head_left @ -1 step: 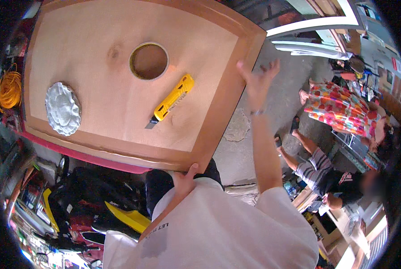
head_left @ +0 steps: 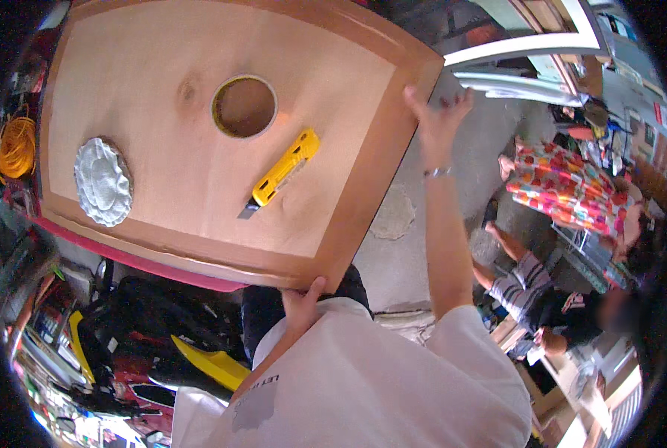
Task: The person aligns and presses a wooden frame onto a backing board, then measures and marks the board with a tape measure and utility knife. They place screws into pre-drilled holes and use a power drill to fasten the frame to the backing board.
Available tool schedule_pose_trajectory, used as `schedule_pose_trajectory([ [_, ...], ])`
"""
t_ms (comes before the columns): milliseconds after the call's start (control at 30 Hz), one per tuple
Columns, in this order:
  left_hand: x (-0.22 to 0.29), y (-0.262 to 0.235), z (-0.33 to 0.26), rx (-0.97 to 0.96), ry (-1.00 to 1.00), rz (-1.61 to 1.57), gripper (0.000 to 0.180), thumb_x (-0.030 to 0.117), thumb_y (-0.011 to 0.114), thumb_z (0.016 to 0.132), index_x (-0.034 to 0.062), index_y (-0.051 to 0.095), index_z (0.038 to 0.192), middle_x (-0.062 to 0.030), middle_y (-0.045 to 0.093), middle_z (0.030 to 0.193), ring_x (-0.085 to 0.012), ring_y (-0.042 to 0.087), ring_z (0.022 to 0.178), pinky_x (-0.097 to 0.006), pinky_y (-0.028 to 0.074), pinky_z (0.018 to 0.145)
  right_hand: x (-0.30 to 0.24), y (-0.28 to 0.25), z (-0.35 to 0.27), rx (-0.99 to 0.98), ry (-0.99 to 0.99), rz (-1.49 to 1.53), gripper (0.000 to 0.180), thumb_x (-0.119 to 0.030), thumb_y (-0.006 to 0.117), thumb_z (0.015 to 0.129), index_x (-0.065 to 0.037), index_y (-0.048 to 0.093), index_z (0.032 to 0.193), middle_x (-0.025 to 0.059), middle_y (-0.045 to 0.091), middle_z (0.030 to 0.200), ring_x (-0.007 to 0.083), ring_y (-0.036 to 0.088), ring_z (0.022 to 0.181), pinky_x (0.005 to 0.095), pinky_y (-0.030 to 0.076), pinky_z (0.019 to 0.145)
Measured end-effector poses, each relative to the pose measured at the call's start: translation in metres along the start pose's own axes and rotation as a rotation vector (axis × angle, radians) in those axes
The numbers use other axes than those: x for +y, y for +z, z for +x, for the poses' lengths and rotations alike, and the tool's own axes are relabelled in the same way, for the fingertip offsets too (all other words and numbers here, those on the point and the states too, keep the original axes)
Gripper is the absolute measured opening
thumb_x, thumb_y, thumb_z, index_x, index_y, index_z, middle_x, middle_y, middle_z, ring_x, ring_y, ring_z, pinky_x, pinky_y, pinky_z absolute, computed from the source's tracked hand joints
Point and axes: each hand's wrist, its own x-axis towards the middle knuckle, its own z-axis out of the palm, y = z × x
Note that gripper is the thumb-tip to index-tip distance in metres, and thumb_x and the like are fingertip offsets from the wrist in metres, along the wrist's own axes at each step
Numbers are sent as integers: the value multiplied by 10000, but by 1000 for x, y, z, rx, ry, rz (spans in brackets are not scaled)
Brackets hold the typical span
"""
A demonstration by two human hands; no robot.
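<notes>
As you look down through the head view, the large tan panel (head_left: pixel 333 97) with its border of brown tape (head_left: pixel 348 209) fills the upper left, one corner pointing down toward your body. Your left hand (head_left: pixel 302 306) is at that near corner, its thumb up against the taped edge; the other fingers are mostly hidden below it, so I cannot tell whether they are clamped on the panel. Your right hand (head_left: pixel 441 128) is beside the right edge, fingers spread well apart and gripping nothing, with the thumb reaching over the brown border; whether it touches the surface I cannot tell. You wear a band (head_left: pixel 438 172) on the right wrist and a white shirt (head_left: pixel 393 373).

On the panel, a ring-shaped tape roll (head_left: pixel 217 113) lies flat near the middle. Just to its lower right, a yellow utility knife (head_left: pixel 283 168) rests slantwise, its dark blade end toward you. A crumpled silver foil disc (head_left: pixel 104 181) lies well apart from both, close to the left side. A red edge (head_left: pixel 135 259) shows below the panel's near side, and a coil of orange cord (head_left: pixel 17 148) sits past its left side.

Away to your right, one person in a bright patterned garment (head_left: pixel 568 187) and another in striped shorts (head_left: pixel 524 287) are near each other, beyond the grey floor (head_left: pixel 397 213)
</notes>
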Motion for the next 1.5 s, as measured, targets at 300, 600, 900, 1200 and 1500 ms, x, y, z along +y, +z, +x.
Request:
schedule_pose_trajectory([
  [300, -13, 1, -5, 133, -30, 103, 319, 151, 750, 832, -28, 633, 1068, -76, 681, 980, -151, 637, 868, -287, 519, 786, 10, 10, 59, -79, -220, 170, 1340, -458, 929, 579, 129, 110, 1461, 260, 264, 1435, 352, 333, 1320, 438, 320, 1107],
  [600, -26, 23, -16, 366, 25, -27, 328, 179, 786, 811, -13, 609, 1010, -50, 648, 918, -117, 589, 786, -241, 475, 723, 6, -7, 113, -296, -323, 52, 1286, -514, 899, 597, 134, 181, 1445, 303, 281, 1433, 399, 350, 1298, 467, 349, 1078],
  [900, -41, 28, -15, 345, 48, -94, 323, 276, 733, 876, 32, 580, 1022, -9, 618, 884, -88, 564, 772, -236, 455, 681, 15, -14, 34, -388, -94, 88, 1211, -362, 902, 676, 65, 99, 1476, 283, 203, 1476, 381, 366, 1305, 460, 345, 1087],
  [1200, -33, 34, -16, 350, 93, -67, 393, 276, 738, 870, 3, 568, 1097, -23, 635, 934, -99, 579, 808, -240, 461, 726, 12, -13, 25, -450, 115, 199, 1234, -261, 895, 686, 27, 11, 1498, 250, 139, 1510, 373, 214, 1411, 436, 289, 1135],
  [1500, -43, 31, -17, 413, 56, -79, 428, 236, 726, 881, -19, 524, 1159, -57, 627, 1000, -112, 581, 865, -258, 479, 785, 5, -12, 11, -451, 337, 358, 1275, -277, 910, 660, 17, -2, 1501, 265, 127, 1506, 384, 218, 1413, 465, 277, 1149],
])
